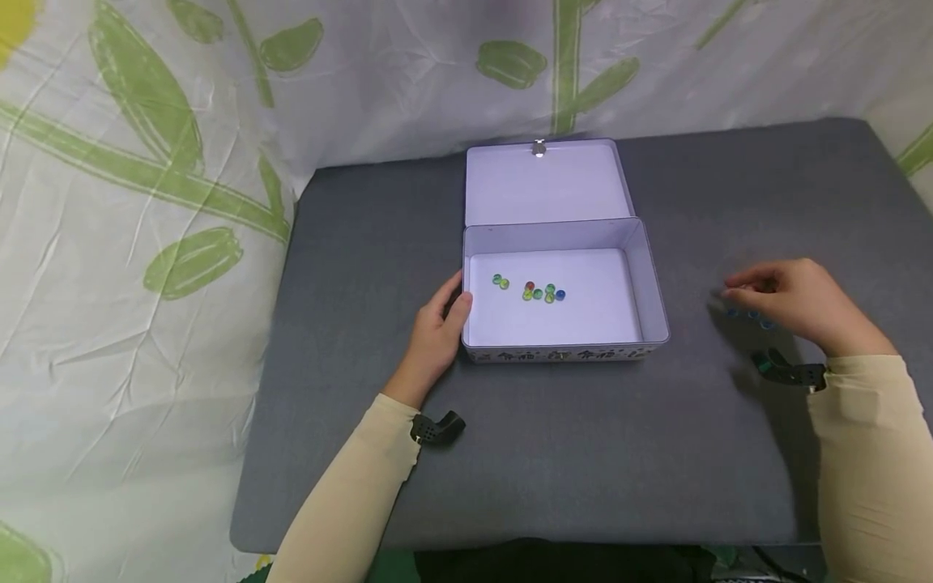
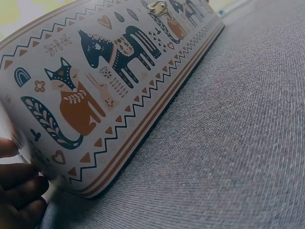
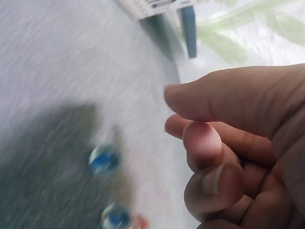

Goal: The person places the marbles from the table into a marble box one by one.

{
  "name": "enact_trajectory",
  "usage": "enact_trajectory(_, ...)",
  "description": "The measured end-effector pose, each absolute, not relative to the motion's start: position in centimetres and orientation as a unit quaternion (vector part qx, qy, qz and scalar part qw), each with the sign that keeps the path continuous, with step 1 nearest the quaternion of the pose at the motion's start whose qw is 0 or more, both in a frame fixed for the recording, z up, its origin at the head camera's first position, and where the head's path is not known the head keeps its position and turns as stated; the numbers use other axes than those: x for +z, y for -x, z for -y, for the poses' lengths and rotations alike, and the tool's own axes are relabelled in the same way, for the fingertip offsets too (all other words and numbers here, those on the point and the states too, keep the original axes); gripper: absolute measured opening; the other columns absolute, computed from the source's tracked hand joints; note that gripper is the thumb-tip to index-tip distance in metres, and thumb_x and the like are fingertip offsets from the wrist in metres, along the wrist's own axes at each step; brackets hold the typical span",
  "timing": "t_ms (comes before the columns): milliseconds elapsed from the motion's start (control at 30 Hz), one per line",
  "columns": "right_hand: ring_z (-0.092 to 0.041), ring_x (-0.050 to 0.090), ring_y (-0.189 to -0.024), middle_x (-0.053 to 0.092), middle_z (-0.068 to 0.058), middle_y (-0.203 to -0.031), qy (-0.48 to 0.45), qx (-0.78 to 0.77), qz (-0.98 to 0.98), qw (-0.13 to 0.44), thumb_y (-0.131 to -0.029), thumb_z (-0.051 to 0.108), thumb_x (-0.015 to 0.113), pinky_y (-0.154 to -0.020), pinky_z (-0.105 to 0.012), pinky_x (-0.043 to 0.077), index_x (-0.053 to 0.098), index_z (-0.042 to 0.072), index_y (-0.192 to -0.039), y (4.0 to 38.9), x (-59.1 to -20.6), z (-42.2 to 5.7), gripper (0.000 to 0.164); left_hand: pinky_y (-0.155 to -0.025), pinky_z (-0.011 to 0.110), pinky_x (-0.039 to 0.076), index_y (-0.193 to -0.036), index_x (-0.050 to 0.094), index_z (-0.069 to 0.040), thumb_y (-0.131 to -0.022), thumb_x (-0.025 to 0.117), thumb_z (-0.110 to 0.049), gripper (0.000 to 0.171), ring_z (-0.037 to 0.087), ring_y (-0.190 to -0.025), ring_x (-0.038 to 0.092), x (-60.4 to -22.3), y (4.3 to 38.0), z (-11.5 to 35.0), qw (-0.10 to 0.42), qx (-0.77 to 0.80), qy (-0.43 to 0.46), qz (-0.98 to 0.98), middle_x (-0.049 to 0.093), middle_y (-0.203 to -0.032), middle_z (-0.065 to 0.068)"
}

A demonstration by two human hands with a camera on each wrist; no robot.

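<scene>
A white tin box [image 1: 652, 283] stands with its hinged lid [image 1: 547, 182] laid back. Several marbles [image 1: 550, 298], green, yellow, blue and one reddish, lie on its floor. My left hand [image 1: 432, 344] rests against the box's left side, thumb near the rim; its fingers [image 2: 21, 195] touch the end wall in the left wrist view. Out to the right, my right hand [image 1: 809, 304] hovers over several blue marbles [image 3: 105, 160] on the table. Its fingers are loosely bent, with thumb and index tips apart. No marble shows between them, though the palm is partly hidden.
A dark grey tabletop [image 1: 583, 453] carries the box, which sits near its middle. Behind and to the left hangs a white sheet [image 1: 408, 89] with green leaf prints. A metal clasp [image 1: 538, 149] sits on the lid's far edge. Each wrist wears a dark camera strap.
</scene>
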State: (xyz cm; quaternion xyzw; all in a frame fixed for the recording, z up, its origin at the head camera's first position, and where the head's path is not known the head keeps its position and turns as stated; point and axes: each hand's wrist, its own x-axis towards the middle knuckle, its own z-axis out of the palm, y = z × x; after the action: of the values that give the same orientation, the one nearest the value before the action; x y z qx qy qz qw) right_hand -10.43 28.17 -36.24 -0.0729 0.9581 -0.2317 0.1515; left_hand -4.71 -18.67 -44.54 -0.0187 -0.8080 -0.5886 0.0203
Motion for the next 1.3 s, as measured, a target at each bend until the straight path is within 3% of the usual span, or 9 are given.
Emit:
enact_trajectory(167,-0.009,0.052,-0.075,0.07,-0.007,-0.094,0.067,-0.222,-0.96,0.159,-0.098,0.033,0.076,-0.062,-0.028,0.043,0.077,-0.002,-0.118,9.8,-37.2,-28.8,0.04,-0.124,0.05,0.032,-0.159,0.045,-0.003,-0.109,0.05,-0.032,0.057,0.028,-0.151,0.041,-44.5,4.8,18.7,0.024,-0.589,0.023,0.807,0.049,-0.159,0.017)
enact_trajectory(300,-0.006,0.051,-0.073,0.068,-0.003,-0.088,0.076,-0.22,-0.959,0.163,-0.097,0.029,0.077,-0.062,-0.027,0.042,0.078,-0.002,-0.114,9.7,-37.8,-28.7,0.036,-0.124,0.05,0.031,-0.159,0.045,-0.003,-0.11,0.05,-0.031,0.057,0.028,-0.151,0.04,-44.4,4.8,18.8,0.024,-0.591,0.023,0.806,0.048,-0.16,0.017)
enact_trajectory(733,-0.005,0.056,-0.074,0.075,-0.013,-0.091,0.079,-0.207,-0.965,0.141,-0.094,0.024,0.079,-0.062,-0.026,0.045,0.079,-0.004,-0.106,9.5,-37.9,-28.7,0.03,-0.125,0.047,0.03,-0.159,0.045,-0.004,-0.109,0.049,-0.032,0.057,0.026,-0.152,0.039,-44.5,4.7,18.6,0.019,-0.589,0.018,0.808,0.047,-0.161,0.015)
enact_trajectory(1067,-0.005,0.056,-0.073,0.075,-0.014,-0.095,0.09,-0.226,-0.961,0.129,-0.096,0.022,0.077,-0.061,-0.026,0.044,0.079,-0.003,-0.11,10.5,-36.3,-26.6,0.029,-0.125,0.049,0.03,-0.159,0.044,-0.004,-0.109,0.049,-0.034,0.059,0.028,-0.153,0.039,-44.3,4.7,18.6,0.018,-0.59,0.02,0.807,0.046,-0.162,0.016)
enact_trajectory(1300,-0.011,0.06,-0.076,0.076,-0.016,-0.102,0.095,-0.232,-0.962,0.112,-0.099,0.03,0.074,-0.06,-0.03,0.046,0.078,0.0,-0.117,11.8,-33.4,-24.0,0.035,-0.125,0.047,0.03,-0.158,0.045,-0.002,-0.109,0.049,-0.033,0.058,0.028,-0.152,0.039,-44.4,4.7,18.6,0.02,-0.586,0.02,0.81,0.047,-0.161,0.016)
